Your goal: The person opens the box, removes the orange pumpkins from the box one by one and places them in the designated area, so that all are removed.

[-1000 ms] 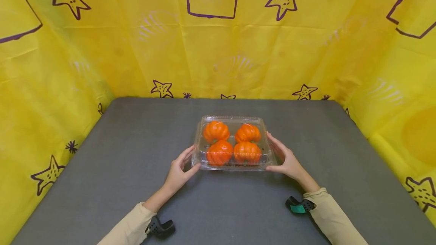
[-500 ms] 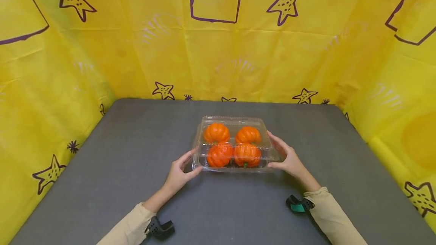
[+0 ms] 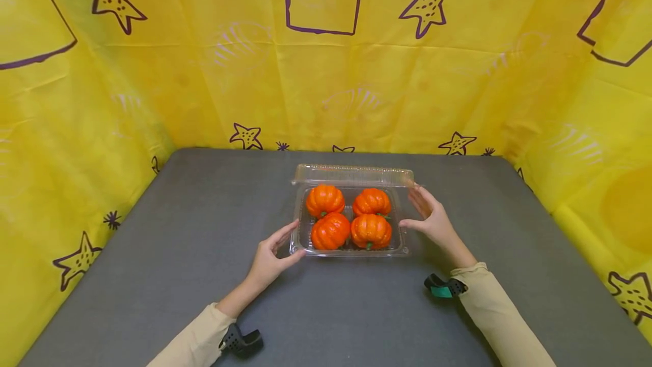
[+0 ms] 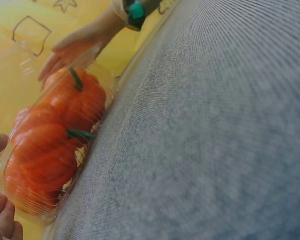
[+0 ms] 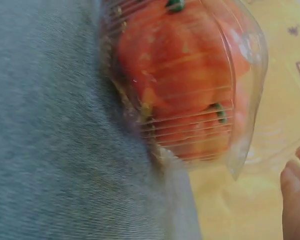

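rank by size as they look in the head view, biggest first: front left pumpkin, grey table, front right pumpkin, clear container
1. Grey table
2. Clear container
3. Front left pumpkin and front right pumpkin, too alike to rank

On the table (image 3: 153, 254), the box (image 3: 348, 253) is sitting between the left hand (image 3: 268, 259) and the right hand (image 3: 435, 222). Four pumpkins (image 3: 371, 231) are lying in it, two before, two behind. The lid (image 3: 354, 176) is standing raised at its rear, the right hand's fingers reaching its right end. Cloth (image 3: 316, 89) is hanging behind the table, left and right.
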`<state>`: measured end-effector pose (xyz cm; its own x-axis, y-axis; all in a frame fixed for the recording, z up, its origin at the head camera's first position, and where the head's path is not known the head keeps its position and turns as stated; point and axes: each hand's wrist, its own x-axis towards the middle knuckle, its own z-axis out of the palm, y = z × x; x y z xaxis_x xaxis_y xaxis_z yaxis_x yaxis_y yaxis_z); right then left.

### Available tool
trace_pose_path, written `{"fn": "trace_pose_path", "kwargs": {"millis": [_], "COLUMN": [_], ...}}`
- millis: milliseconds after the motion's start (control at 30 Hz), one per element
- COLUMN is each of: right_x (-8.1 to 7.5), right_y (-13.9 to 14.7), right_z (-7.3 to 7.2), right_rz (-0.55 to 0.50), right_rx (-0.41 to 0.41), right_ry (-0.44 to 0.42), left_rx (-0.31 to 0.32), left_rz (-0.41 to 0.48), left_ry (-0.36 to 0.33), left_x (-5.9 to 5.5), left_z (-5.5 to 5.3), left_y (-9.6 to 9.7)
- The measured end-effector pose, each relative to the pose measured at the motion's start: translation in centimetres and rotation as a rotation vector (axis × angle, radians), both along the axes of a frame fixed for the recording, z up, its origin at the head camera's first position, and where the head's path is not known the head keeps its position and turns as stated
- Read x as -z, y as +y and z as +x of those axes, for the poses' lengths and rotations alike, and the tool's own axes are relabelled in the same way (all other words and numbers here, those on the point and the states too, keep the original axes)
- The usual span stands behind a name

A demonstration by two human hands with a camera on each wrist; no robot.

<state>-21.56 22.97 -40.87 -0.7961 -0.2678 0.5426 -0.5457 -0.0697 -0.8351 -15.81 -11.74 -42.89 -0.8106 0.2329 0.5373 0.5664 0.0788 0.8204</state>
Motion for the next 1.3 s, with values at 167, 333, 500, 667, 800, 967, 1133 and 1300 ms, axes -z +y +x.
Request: {"fn": "trace_pose_path", "kwargs": {"millis": [167,333,500,667,800,967,1133,1300], "right_x": [-0.4,-0.7,-0.7,-0.4,-0.9,-2.1,-2.7,-2.0], "right_y": [0.1,0.2,0.1,-0.1,-0.5,-0.9,-0.8,-0.3], "right_z": [-1.1,-2.0,-2.6,-3.2,-3.5,-3.6,-4.2,-5.2], "right_rz": [0.006,0.056,0.103,0.154,0.17,0.197,0.239,0.253], "right_rx": [-0.055,-0.065,-0.007,0.027,0.05,0.074,0.104,0.094], "right_ry": [0.009,-0.034,-0.058,-0.065,-0.075,-0.092,-0.115,-0.135], "left_rx": [-0.003,0.008,0.013,0.01,0.014,-0.004,-0.014,-0.021], "left_rz": [-0.019,-0.048,-0.05,-0.048,-0.042,-0.041,-0.047,-0.057], "left_ry": [-0.013,-0.049,-0.056,-0.043,-0.022,0.011,0.012,-0.002], "left_x": [0.0,0.0,0.1,0.1,0.0,0.1,0.1,0.1], "left_z": [-0.1,-0.2,-0.4,-0.3,-0.3,-0.2,-0.3,-0.3], "left_y": [-0.2,-0.7,-0.8,-0.7,-0.7,-0.8,-0.8,-0.8]}}
